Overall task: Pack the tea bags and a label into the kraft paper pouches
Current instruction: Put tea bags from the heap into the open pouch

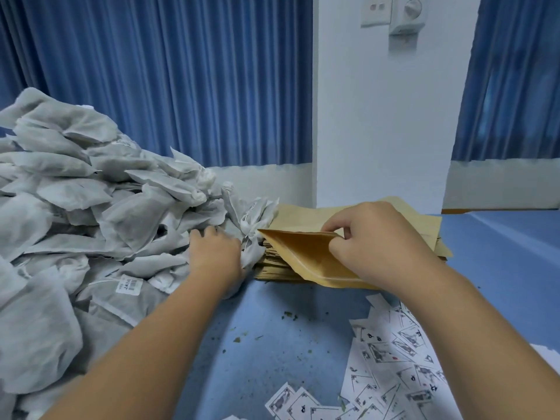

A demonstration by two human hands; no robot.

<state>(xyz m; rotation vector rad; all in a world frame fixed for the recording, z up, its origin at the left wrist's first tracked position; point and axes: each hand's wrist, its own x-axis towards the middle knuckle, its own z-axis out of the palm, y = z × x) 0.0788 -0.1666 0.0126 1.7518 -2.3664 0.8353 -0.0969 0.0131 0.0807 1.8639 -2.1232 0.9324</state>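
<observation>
A big heap of grey-white tea bags [75, 201] fills the left of the blue table. My left hand [216, 253] reaches into the heap's right edge, fingers curled around a tea bag [253, 253] there. A stack of kraft paper pouches [348, 216] lies at the centre back. My right hand [372, 237] pinches the mouth of the top kraft pouch [306, 256] and lifts it off the stack. Printed white labels [394, 359] lie scattered at the lower right.
A white pillar [381, 116] rises behind the pouch stack, with blue curtains [181, 80] on both sides. Small tea crumbs [239, 339] dot the blue table surface [272, 344] between my arms. The table stretches on to the right of the stack.
</observation>
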